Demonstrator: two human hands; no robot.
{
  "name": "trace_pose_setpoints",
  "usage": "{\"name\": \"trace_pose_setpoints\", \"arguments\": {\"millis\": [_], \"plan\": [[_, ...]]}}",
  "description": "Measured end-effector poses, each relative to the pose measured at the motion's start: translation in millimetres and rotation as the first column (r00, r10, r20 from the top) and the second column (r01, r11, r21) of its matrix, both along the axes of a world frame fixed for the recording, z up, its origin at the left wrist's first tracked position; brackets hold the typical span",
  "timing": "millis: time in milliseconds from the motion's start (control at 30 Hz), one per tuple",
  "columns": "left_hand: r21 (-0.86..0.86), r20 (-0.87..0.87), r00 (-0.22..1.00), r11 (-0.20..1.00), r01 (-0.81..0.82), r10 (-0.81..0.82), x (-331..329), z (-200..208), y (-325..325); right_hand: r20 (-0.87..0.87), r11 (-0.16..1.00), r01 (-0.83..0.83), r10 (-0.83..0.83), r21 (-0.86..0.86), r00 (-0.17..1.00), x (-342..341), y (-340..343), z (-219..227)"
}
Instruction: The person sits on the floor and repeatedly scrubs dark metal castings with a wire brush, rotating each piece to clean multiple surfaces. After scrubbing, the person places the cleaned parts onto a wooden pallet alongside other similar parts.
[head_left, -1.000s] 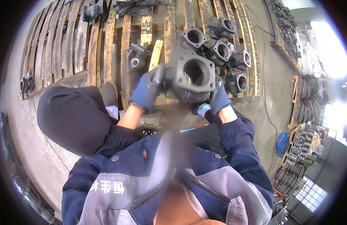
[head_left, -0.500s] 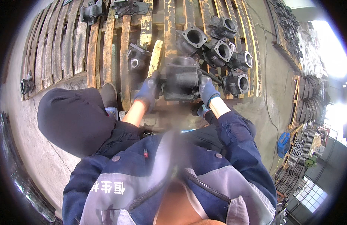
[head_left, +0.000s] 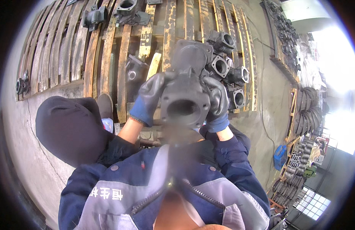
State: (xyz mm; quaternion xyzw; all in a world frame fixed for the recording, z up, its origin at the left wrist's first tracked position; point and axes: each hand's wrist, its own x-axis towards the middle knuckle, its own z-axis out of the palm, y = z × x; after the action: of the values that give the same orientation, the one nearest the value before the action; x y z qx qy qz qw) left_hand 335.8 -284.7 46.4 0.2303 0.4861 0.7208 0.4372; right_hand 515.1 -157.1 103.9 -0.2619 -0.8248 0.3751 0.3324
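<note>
Between my hands is a large dark metal casting (head_left: 184,89), a hollow pipe-like housing with flanged ends. Its near flange, with a round opening and bolt holes, faces up toward me; the far flange points away over the pallet. My left hand (head_left: 149,96), in a black-coated glove with a blue cuff, grips the left side. On the opposite side my right hand (head_left: 217,100), gloved the same way, has its fingers curled against the casting. Some of the fingertips are hidden behind the part. The casting is held up, above the slatted wooden pallet (head_left: 168,34).
Several similar flanged castings (head_left: 219,66) stand on the pallet to the right. Another casting (head_left: 134,73) lies left of my hands beside a loose wood strip (head_left: 154,65). More castings (head_left: 125,11) sit at the far left. A blue container (head_left: 280,157) is on the floor at right.
The casting has come up closer to me and tilted, so its round opening now shows. Both hands have risen with it, still gripping its sides.
</note>
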Motion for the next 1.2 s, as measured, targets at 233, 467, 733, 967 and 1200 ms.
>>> {"name": "trace_pose_setpoints", "arguments": {"millis": [233,467,733,967,1200], "plan": [[-0.024,-0.525,0.849,0.995,-0.096,0.069,-2,34,-11,-0.042,0.994,0.028,-0.024,0.103,0.999,-2,2,4],[-0.001,-0.207,0.975,0.997,-0.079,0.077,-7,35,-16,-0.085,0.975,-0.079,0.062,-0.205,0.994,7,8,-6],[-0.059,-0.008,1.000,0.998,0.027,-0.028,-4,19,-19,0.052,1.000,0.009,-0.008,-0.016,0.999,7,-1,1],[-0.112,0.154,0.988,0.993,0.028,-0.011,9,1,-17,0.138,0.986,0.079,-0.059,-0.147,0.989,5,-5,14],[-0.296,0.146,0.989,0.954,0.054,-0.011,18,-12,-13,0.216,0.972,0.137,-0.095,-0.190,0.972,19,2,-14]]}}
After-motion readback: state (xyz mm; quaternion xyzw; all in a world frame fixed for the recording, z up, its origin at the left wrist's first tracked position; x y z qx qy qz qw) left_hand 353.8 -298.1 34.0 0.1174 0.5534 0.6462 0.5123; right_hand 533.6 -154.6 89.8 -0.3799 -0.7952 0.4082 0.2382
